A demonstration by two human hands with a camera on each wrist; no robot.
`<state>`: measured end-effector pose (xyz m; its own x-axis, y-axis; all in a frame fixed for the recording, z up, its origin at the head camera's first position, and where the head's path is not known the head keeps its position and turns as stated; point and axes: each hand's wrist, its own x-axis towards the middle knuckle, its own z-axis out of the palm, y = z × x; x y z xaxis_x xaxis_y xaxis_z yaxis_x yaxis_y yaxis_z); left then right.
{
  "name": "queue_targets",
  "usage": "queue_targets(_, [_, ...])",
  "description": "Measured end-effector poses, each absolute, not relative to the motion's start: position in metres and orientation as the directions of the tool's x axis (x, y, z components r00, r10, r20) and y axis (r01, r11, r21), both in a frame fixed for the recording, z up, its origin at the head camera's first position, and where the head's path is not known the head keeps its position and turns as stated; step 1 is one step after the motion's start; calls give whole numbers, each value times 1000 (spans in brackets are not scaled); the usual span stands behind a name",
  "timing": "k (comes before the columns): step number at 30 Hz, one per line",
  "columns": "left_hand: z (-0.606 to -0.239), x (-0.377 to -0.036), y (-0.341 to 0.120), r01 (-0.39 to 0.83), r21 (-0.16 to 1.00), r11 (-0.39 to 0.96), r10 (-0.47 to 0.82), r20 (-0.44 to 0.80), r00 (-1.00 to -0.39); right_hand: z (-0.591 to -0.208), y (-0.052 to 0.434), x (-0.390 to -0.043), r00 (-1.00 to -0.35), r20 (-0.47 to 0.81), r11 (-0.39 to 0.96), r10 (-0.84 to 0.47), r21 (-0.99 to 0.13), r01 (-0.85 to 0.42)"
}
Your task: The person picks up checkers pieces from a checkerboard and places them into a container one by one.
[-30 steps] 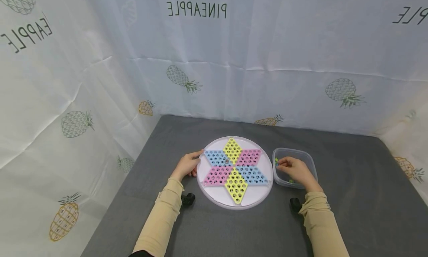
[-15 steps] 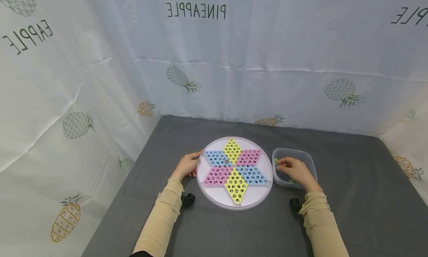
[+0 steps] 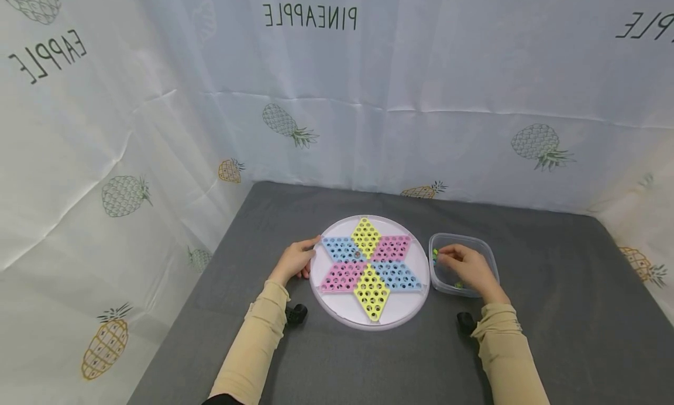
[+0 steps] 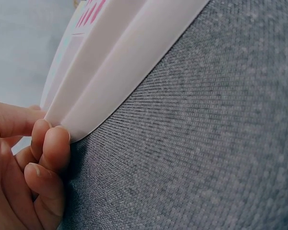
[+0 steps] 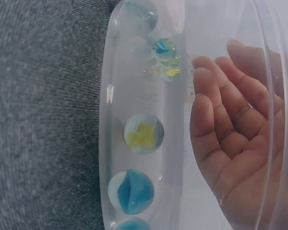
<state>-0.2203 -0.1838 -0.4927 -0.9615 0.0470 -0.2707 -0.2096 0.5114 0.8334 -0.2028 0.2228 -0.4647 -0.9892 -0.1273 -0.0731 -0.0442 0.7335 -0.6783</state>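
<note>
A round white Chinese checkers board lies on the table, with a star of yellow, pink and blue perforated sections. My left hand holds the board's left rim; in the left wrist view, bent fingers press against its white side. One marble sits in the blue section near the star's centre. Inside a clear plastic container, my right hand hovers with loosely bent fingers. Nothing shows in its grasp in the right wrist view. Along the container's near wall lie a yellow marble, a blue marble and others.
A grey cloth covers the table. The container stands close to the board's right edge. Behind the table hangs a white curtain with pineapple prints. Black wrist devices sit below each hand.
My right fingers have shifted slightly to the right inside the container, showing a bit more of the marbles at its left wall. The left hand and board stay put.
</note>
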Motion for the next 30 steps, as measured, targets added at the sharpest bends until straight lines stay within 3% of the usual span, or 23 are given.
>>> queue_targets(30, [-494,-221,-184,-220,832,509,43,-280,-959,-442,199,-203,-990,-2,642,-143,-762,-91])
